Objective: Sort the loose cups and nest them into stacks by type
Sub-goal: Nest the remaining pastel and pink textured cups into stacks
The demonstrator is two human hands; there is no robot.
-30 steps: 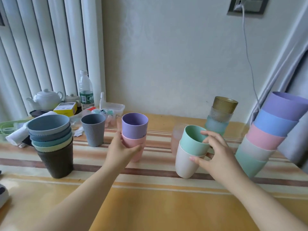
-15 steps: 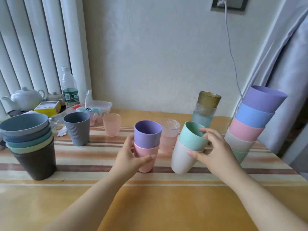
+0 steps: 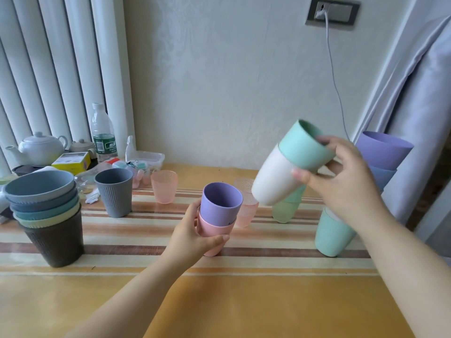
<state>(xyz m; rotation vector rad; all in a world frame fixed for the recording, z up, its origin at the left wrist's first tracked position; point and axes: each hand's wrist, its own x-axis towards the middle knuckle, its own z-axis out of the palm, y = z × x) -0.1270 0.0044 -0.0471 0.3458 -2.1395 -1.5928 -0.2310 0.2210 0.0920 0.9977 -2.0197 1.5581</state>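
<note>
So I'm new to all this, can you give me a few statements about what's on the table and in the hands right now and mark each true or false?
1. The right hand holds a mint cup nested in a white cup, lifted and tilted off the table. True.
2. The left hand is empty. False: it grips a purple cup nested in a pink cup.
3. The grey ribbed cup stands alone, with nothing nested in it. True.
4. The stack in the dark brown cup lies tipped on its side. False: it stands upright at the table's left.
5. The teapot is black. False: it is white.
</note>
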